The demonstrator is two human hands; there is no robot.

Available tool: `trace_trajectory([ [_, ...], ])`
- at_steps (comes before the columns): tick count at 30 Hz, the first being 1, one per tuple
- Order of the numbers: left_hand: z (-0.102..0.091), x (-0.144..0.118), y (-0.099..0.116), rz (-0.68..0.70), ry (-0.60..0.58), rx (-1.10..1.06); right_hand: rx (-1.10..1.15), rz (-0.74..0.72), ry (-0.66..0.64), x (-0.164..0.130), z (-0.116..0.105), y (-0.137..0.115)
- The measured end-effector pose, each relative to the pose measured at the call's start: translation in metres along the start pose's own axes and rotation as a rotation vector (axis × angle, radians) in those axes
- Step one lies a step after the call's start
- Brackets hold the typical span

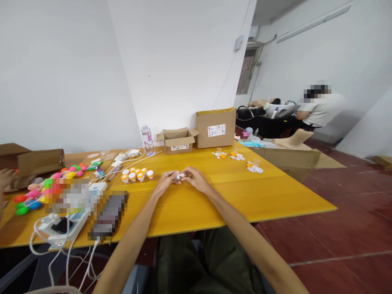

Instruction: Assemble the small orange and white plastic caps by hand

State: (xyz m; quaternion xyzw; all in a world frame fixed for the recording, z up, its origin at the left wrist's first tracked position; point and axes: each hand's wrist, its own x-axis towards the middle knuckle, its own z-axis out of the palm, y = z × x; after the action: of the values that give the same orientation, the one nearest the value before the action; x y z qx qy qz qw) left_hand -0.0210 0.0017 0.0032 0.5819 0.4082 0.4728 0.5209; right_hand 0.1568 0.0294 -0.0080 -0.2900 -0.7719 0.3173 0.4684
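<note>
My left hand (166, 180) and my right hand (194, 178) meet over the middle of the yellow table (232, 196). Together they pinch a small white part (180, 175) between the fingertips. Its exact shape is too small to tell. Just left of my hands stands a cluster of several small white pots with orange caps (136, 174). Loose white and orange pieces (237, 156) lie farther off to the right.
Two cardboard boxes (216, 127) and a water bottle (147, 140) stand at the far edge. Coloured plastic toys (33, 196), cables and a white device (59, 229) crowd the left. A co-worker's hand (6, 176) shows at far left. Another person (320, 107) sits at the back right.
</note>
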Motion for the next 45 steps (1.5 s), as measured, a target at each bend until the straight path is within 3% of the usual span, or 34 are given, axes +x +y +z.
trace_trajectory([
  [9, 0.002, 0.0, 0.002, 0.015, 0.042, 0.001, -0.01, 0.086, -0.027, -0.001, 0.002, 0.001],
  [17, 0.0, 0.0, 0.0, -0.022, 0.016, 0.007, -0.076, -0.072, 0.019, -0.001, 0.0, -0.006],
  [25, 0.002, 0.0, -0.002, 0.074, 0.054, 0.042, -0.038, 0.15, -0.011, -0.003, -0.001, -0.002],
  [32, 0.003, 0.001, -0.002, 0.146, 0.038, 0.02, 0.222, 0.364, -0.061, 0.003, 0.003, 0.0],
  [36, 0.003, 0.003, -0.004, 0.153, 0.131, 0.032, 0.285, 0.339, -0.027, 0.005, 0.004, -0.002],
  [40, 0.002, 0.003, -0.005, 0.054, 0.071, 0.164, 0.28, 0.29, 0.002, 0.004, 0.004, 0.0],
  [45, 0.005, 0.002, -0.003, 0.151, 0.074, 0.105, 0.303, 0.286, -0.004, 0.004, 0.006, 0.003],
])
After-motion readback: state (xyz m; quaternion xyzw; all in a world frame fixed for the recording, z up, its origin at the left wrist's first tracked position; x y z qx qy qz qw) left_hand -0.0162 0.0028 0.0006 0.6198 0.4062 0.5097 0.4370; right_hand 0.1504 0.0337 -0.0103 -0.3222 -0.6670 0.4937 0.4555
